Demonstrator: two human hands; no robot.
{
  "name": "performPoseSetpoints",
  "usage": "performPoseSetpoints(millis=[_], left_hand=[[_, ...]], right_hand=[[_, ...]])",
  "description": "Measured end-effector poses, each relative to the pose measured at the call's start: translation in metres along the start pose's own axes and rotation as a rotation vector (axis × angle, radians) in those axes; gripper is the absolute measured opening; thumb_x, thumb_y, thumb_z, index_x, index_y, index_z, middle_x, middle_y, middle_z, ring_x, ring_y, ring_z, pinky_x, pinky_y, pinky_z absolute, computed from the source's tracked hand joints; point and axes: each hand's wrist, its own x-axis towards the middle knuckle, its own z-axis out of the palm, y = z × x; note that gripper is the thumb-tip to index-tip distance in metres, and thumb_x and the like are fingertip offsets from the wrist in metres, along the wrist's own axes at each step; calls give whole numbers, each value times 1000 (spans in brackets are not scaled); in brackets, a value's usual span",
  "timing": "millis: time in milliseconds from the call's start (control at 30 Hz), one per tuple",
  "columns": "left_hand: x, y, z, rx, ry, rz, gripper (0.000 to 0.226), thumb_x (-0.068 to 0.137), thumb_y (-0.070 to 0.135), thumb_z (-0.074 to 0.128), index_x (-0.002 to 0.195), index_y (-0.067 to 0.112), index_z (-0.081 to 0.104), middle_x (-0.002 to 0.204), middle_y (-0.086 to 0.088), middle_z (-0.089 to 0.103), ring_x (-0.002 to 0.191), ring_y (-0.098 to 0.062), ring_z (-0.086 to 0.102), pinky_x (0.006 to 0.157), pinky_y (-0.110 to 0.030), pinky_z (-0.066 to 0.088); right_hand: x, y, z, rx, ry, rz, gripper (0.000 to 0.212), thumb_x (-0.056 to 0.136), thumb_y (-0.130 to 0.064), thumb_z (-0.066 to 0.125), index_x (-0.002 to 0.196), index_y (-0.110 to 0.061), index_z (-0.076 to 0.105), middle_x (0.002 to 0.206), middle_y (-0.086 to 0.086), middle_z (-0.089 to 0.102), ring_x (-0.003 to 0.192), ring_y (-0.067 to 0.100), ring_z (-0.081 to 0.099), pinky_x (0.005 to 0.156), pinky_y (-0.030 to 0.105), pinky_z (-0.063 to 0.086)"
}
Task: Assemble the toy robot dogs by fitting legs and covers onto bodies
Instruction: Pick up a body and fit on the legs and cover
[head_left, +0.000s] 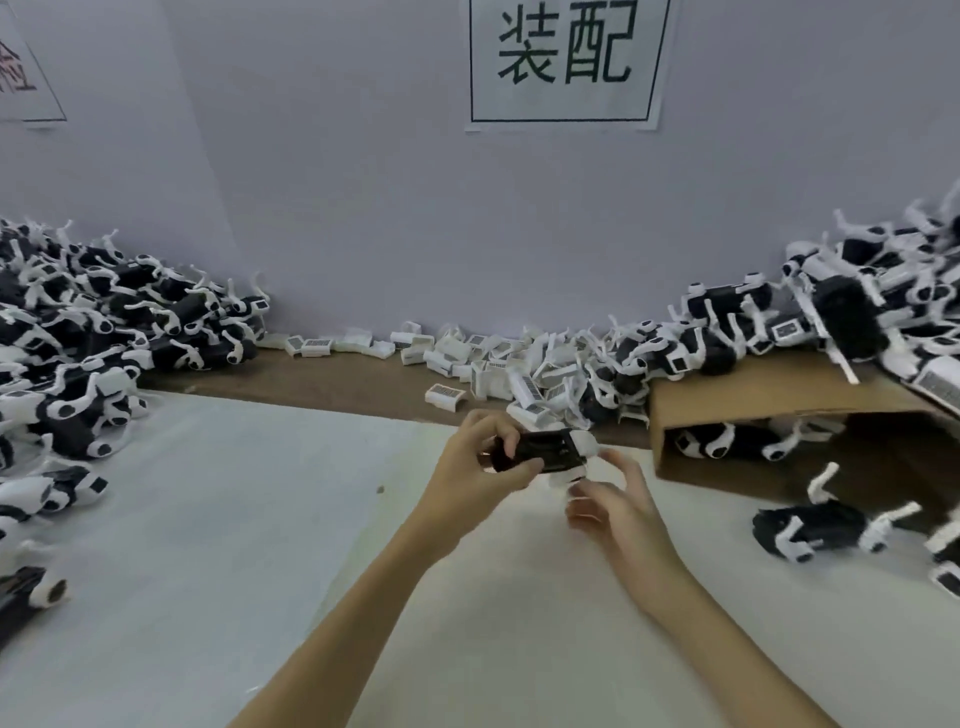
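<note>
My left hand (480, 467) grips a black toy dog body (540, 451) above the middle of the white table sheet (234, 519). A white part (576, 457) sits at the body's right end. My right hand (613, 512) is just below and right of the body, fingers curled near that white part; motion blur hides whether they pinch it. Loose white covers (488, 369) lie in a heap along the back wall.
A big pile of black-and-white dogs (93, 332) fills the left side. Another pile (831, 322) sits at the right on a tipped cardboard box (769, 400). Single dogs (815, 525) lie at the right edge. A sign (566, 57) hangs on the wall.
</note>
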Motion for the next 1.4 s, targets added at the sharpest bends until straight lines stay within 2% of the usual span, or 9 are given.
performPoseSetpoints(millis=[167, 300, 500, 600, 833, 933, 1067, 1233, 1400], left_hand=[[-10, -8, 13, -265, -92, -112, 44, 84, 5, 80, 73, 20, 40, 104, 7, 72, 89, -20, 70, 79, -31, 57], [-11, -12, -3, -451, -104, -183, 40, 88, 5, 75, 76, 21, 41, 96, -7, 65, 87, -23, 65, 71, -27, 52], [-15, -10, -2, -519, -133, -233, 17, 90, 29, 80, 98, 19, 68, 101, -14, 65, 82, -25, 54, 74, -31, 46], [-20, -11, 5, -386, -147, -207, 44, 87, 41, 78, 129, 27, 73, 109, -9, 71, 79, -24, 52, 82, -34, 47], [-26, -5, 12, -247, -166, -252, 51, 86, 59, 77, 132, 39, 70, 116, -9, 77, 79, -23, 57, 63, -30, 47], [-25, -2, 12, -201, -168, -196, 49, 83, 58, 78, 130, 44, 70, 118, -3, 76, 75, -18, 63, 70, -29, 52], [-11, 4, 12, -227, -141, -153, 54, 83, 49, 82, 135, 43, 68, 134, 1, 71, 109, -26, 71, 76, -35, 56], [1, 6, 18, 23, -96, 64, 76, 84, 29, 87, 149, 48, 51, 144, 20, 61, 133, -10, 60, 96, -31, 54], [-9, -15, 34, 316, -123, 427, 87, 93, 19, 84, 163, 32, 35, 155, 14, 53, 143, -16, 53, 103, -26, 51]], right_hand=[[-25, -18, -33, -241, -222, -124, 51, 83, -56, 71, 133, -52, 63, 131, -11, 69, 120, 10, 66, 98, 37, 51], [-30, -36, -25, -458, -252, -147, 60, 79, -78, 68, 129, -46, 61, 113, -7, 78, 95, 6, 68, 84, 30, 48], [-34, -37, -21, -408, -235, -127, 52, 79, -68, 79, 114, -31, 67, 81, -3, 67, 63, 18, 50, 57, 28, 43], [-35, -39, -20, -338, -193, -106, 34, 74, -74, 73, 88, -44, 69, 70, -1, 57, 53, 15, 40, 48, 22, 33], [-36, -40, -24, -384, -187, -70, 35, 86, -71, 63, 66, -43, 64, 63, 2, 38, 54, 14, 33, 50, 23, 31], [-34, -39, -27, -366, -211, -80, 30, 86, -70, 64, 69, -45, 68, 65, -3, 41, 61, 15, 37, 57, 26, 35], [-29, -36, -24, -353, -129, -83, 52, 75, -82, 69, 104, -39, 71, 80, 3, 60, 73, 21, 51, 71, 36, 43], [-27, -26, -24, -451, 233, -147, 65, 71, -75, 67, 118, -31, 59, 95, 2, 69, 72, 4, 65, 64, 23, 50], [-27, -29, -18, -141, -120, 139, 78, 87, -76, 50, 103, -5, 77, 89, 17, 76, 75, 28, 72, 64, 33, 53]])
